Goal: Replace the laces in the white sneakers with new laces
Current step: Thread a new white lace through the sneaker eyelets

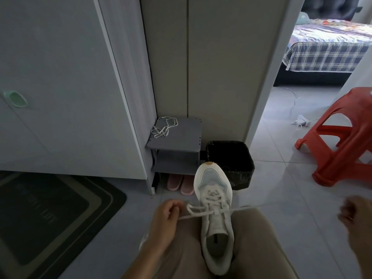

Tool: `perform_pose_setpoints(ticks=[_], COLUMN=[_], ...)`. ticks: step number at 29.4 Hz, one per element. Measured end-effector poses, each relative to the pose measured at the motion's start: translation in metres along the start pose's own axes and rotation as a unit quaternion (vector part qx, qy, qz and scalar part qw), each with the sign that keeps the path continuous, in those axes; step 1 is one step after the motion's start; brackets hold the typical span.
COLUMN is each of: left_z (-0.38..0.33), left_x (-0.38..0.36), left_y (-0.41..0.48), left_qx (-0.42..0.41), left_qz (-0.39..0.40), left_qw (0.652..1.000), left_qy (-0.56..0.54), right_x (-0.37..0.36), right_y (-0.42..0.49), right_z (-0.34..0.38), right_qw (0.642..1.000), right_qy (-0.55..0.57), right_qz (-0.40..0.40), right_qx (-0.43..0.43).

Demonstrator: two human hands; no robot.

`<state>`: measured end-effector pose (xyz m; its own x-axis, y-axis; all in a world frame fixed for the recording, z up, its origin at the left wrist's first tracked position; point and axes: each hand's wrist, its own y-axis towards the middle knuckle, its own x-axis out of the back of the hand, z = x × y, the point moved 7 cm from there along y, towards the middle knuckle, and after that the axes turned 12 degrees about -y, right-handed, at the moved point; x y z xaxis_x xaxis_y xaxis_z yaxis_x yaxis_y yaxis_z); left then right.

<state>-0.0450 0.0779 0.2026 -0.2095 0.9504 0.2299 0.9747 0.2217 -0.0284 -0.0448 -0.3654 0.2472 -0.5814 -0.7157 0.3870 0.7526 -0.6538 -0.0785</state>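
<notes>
A white sneaker lies between my thighs, toe pointing away from me. A white lace runs through its eyelets, and one end leads out to each side. My left hand pinches the left end just beside the shoe. My right hand is far out to the right and blurred, with its fingers curled; the right end stretches taut toward it. A second white lace lies bunched on top of a small grey shoe rack.
A black bin stands right beyond the sneaker's toe. Pink slippers sit under the rack. A red plastic stool stands at the right, a dark doormat at the left. White cabinet doors fill the left.
</notes>
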Motion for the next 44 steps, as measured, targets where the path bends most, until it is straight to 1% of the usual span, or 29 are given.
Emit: perform_pose_setpoints(ticks=[1, 2, 3, 4, 5, 6, 7, 8, 9, 10, 11, 12, 13, 14, 16, 19, 21, 23, 27, 32, 36, 39, 41, 43, 44], left_z=[-0.003, -0.007, -0.012, -0.015, -0.018, -0.019, -0.019, -0.019, -0.019, -0.019, -0.019, -0.018, -0.018, -0.020, -0.025, -0.026, -0.025, -0.023, -0.018, -0.016, -0.012, -0.002, 0.008, 0.013, 0.011], left_x=[-0.002, -0.004, -0.008, -0.012, -0.016, -0.020, -0.023, -0.024, -0.025, -0.025, -0.026, -0.027, -0.028, -0.029, -0.027, -0.015, -0.005, 0.002, 0.004, 0.005, 0.008, 0.012, 0.016, 0.022, 0.025], left_y=[-0.002, -0.003, -0.004, -0.005, -0.006, -0.007, -0.007, -0.008, -0.008, -0.008, -0.008, -0.008, -0.008, -0.009, -0.008, -0.006, -0.007, -0.007, -0.015, -0.017, -0.016, -0.015, -0.013, -0.007, -0.003], left_qx=[-0.015, -0.034, -0.051, -0.063, -0.065, -0.062, -0.059, -0.057, -0.051, -0.040, -0.024, -0.011, -0.001, 0.004, 0.011, 0.048, 0.069, 0.079, 0.114, 0.125, 0.152, 0.185, 0.195, 0.173, 0.137], left_qz=[0.008, 0.018, 0.035, 0.056, 0.076, 0.093, 0.105, 0.112, 0.120, 0.132, 0.150, 0.172, 0.194, 0.210, 0.207, 0.167, 0.163, 0.173, 0.212, 0.215, 0.213, 0.215, 0.207, 0.181, 0.157], left_qw=[1.000, 0.999, 0.998, 0.996, 0.995, 0.993, 0.992, 0.991, 0.990, 0.988, 0.986, 0.983, 0.980, 0.977, 0.977, 0.984, 0.980, 0.974, 0.961, 0.959, 0.952, 0.950, 0.956, 0.968, 0.977], left_qy=[0.006, 0.012, 0.018, 0.025, 0.027, 0.032, 0.042, 0.053, 0.063, 0.069, 0.069, 0.062, 0.053, 0.048, 0.045, -0.043, -0.093, -0.120, -0.136, -0.138, -0.156, -0.129, -0.078, 0.001, 0.054], right_x=[0.015, 0.017, 0.004, -0.006, -0.017, -0.030, -0.047, -0.067, -0.093, -0.117, -0.141, -0.160, -0.173, -0.180, -0.177, -0.157, -0.142, -0.126, -0.099, -0.078, -0.079, -0.082, -0.081, -0.079, -0.078], right_y=[0.008, 0.010, 0.007, 0.003, -0.002, -0.010, -0.026, -0.042, -0.062, -0.085, -0.106, -0.123, -0.134, -0.137, -0.134, -0.124, -0.113, -0.101, -0.079, -0.066, -0.072, -0.070, -0.066, -0.064, -0.064], right_z=[-0.013, -0.023, -0.027, -0.031, -0.029, -0.024, -0.009, 0.007, 0.024, 0.043, 0.055, 0.061, 0.061, 0.059, 0.061, 0.062, 0.061, 0.059, 0.054, 0.049, 0.044, 0.033, 0.026, 0.028, 0.032], right_qw=[0.997, 0.991, 0.985, 0.973, 0.957, 0.940, 0.930, 0.919, 0.908, 0.887, 0.851, 0.817, 0.796, 0.796, 0.818, 0.832, 0.856, 0.878, 0.903, 0.915, 0.908, 0.899, 0.896, 0.899, 0.904], right_qy=[-0.068, -0.135, -0.172, -0.228, -0.285, -0.336, -0.352, -0.351, -0.321, -0.298, -0.306, -0.325, -0.344, -0.348, -0.322, -0.313, -0.285, -0.248, -0.208, -0.203, -0.220, -0.250, -0.272, -0.281, -0.279], right_qz=[-0.027, -0.018, 0.024, 0.043, 0.048, 0.040, 0.036, 0.037, 0.068, 0.124, 0.197, 0.261, 0.314, 0.350, 0.369, 0.372, 0.370, 0.361, 0.346, 0.326, 0.342, 0.350, 0.344, 0.326, 0.314], right_qx=[0.002, 0.007, -0.008, -0.021, -0.010, 0.035, 0.097, 0.177, 0.263, 0.330, 0.378, 0.397, 0.386, 0.350, 0.301, 0.265, 0.222, 0.195, 0.148, 0.127, 0.102, 0.081, 0.073, 0.077, 0.084])
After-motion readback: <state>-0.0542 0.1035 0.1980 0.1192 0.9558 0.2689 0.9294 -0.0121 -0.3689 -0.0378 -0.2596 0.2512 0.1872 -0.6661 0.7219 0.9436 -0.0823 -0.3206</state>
